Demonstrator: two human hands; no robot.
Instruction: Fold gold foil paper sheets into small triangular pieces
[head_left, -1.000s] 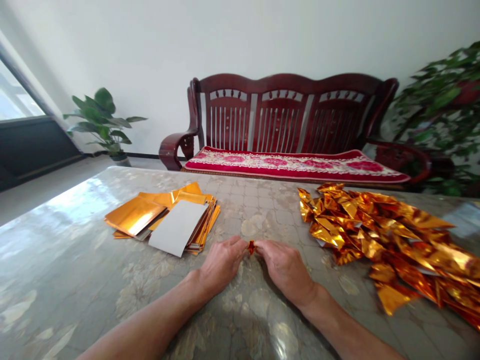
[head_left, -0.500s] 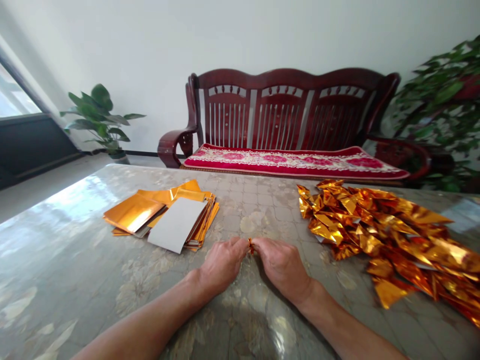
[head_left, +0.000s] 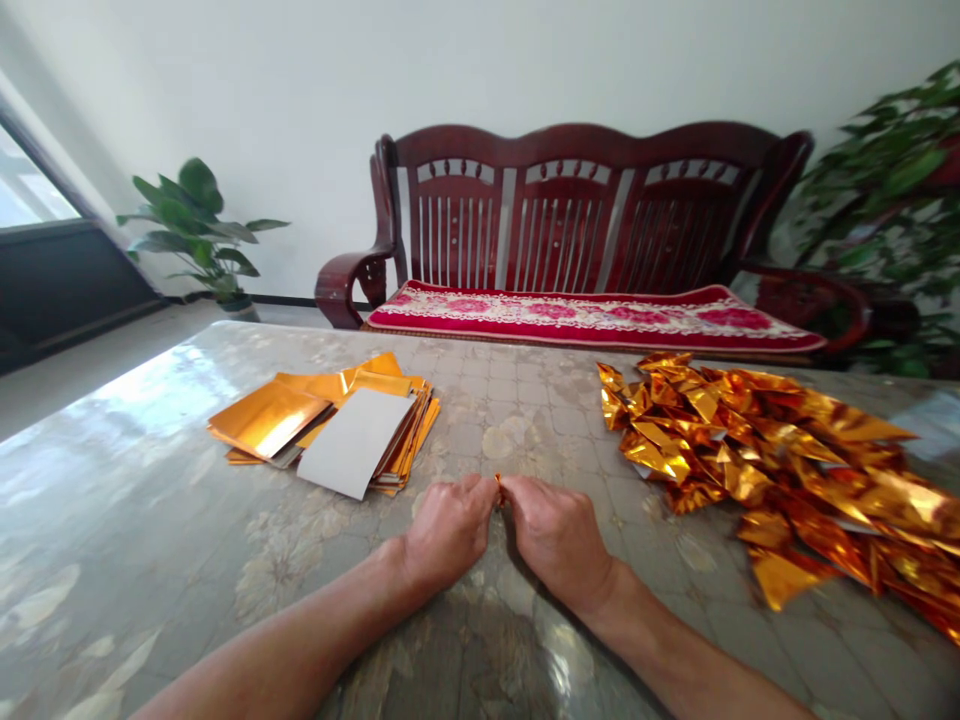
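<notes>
My left hand (head_left: 452, 528) and my right hand (head_left: 556, 535) meet above the table, fingers closed. Between their fingertips they pinch a small piece of gold foil paper (head_left: 499, 489); most of it is hidden by the fingers. To the left of my hands lies a loose stack of flat gold foil sheets (head_left: 274, 415), with one sheet turned grey side up (head_left: 356, 440) on top. On the right spreads a heap of folded gold foil pieces (head_left: 739, 440), shiny and pointed.
The table (head_left: 300, 620) has a glossy patterned cover. Behind it stands a dark red wooden bench (head_left: 559, 220) with a red floral cushion (head_left: 547, 312). One potted plant (head_left: 199, 225) is at the far left, another leafy plant (head_left: 892, 210) at the right edge.
My hands have drawn slightly closer together, and less of the foil shows between them. The stack and the heap lie as before; the view has shifted slightly.
</notes>
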